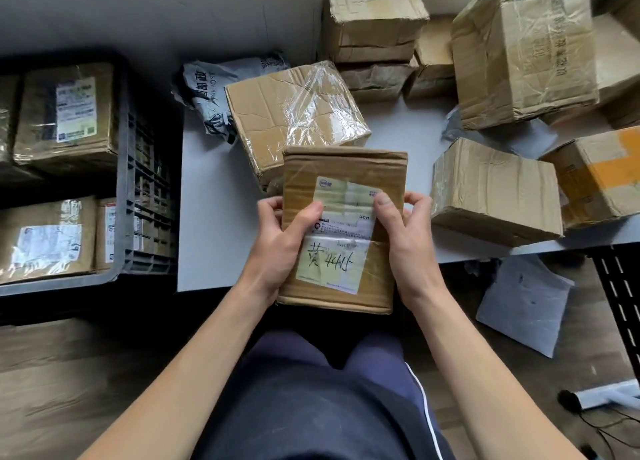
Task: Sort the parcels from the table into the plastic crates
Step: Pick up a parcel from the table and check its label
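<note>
The person held a flat brown cardboard parcel (346,168) in both hands, above the near edge of the white table (207,224) and in front of the body. The left hand (277,248) gripped its left side and the right hand (408,251) its right side. Both thumbs pressed on the top face and the fingers were curled round the edges. The face with the white shipping label (332,269), which carried handwritten marks, was turned up toward the head. I think the parcel was held this way so that the label could be read before a crate was chosen.

The dark grey plastic crate (149,182) stood to the left of the table, with several labelled brown boxes (65,113) inside it. On the table lay more parcels, not yet sorted: a crumpled brown box wrapped in clear tape (294,113) just behind the held parcel, a grey plastic mailer bag (214,92) beside that box, and a brown taped box (491,189) to the right.
</note>
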The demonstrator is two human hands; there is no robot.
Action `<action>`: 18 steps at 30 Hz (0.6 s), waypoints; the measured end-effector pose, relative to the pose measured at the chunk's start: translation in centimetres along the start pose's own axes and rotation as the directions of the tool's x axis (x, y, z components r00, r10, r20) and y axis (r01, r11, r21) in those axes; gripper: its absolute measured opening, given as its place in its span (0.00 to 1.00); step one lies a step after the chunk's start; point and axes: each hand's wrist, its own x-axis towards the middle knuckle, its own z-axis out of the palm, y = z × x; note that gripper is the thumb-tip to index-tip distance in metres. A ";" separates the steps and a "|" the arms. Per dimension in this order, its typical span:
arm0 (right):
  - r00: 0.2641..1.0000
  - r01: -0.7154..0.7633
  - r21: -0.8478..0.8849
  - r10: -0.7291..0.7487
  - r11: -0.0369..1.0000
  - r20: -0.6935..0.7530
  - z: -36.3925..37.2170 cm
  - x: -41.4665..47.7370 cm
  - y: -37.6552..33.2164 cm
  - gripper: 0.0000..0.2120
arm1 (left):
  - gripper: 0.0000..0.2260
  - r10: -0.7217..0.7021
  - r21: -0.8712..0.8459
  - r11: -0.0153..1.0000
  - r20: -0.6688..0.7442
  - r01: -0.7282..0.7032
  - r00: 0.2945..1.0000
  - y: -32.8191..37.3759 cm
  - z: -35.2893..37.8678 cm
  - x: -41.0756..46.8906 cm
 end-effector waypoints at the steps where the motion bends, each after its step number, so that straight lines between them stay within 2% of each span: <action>1: 1.000 0.024 0.010 -0.024 1.000 0.009 0.2 -0.3 -1.2 0.26 | 0.37 0.027 -0.019 0.999 -0.013 -0.027 1.000 1.1 -0.1 -0.7; 5: 0.995 0.088 0.090 -0.092 0.992 0.040 0.3 -2.1 -5.7 0.21 | 0.34 0.153 -0.086 0.984 -0.009 -0.153 0.988 5.2 -0.3 -3.7; 10: 0.987 0.115 0.191 -0.134 0.975 0.091 0.2 -4.2 -10.3 0.25 | 0.26 0.351 -0.129 0.929 0.000 -0.348 0.936 9.8 -0.3 -6.8; 14: 0.982 0.116 0.192 -0.142 0.975 0.124 0.2 -4.8 -11.4 0.22 | 0.28 0.374 -0.161 0.915 -0.005 -0.370 0.927 11.3 -0.1 -8.0; 18: 0.983 0.119 0.160 -0.139 0.980 0.121 0.7 -4.9 -11.2 0.18 | 0.27 0.345 -0.119 0.931 -0.035 -0.346 0.938 11.3 -0.6 -7.7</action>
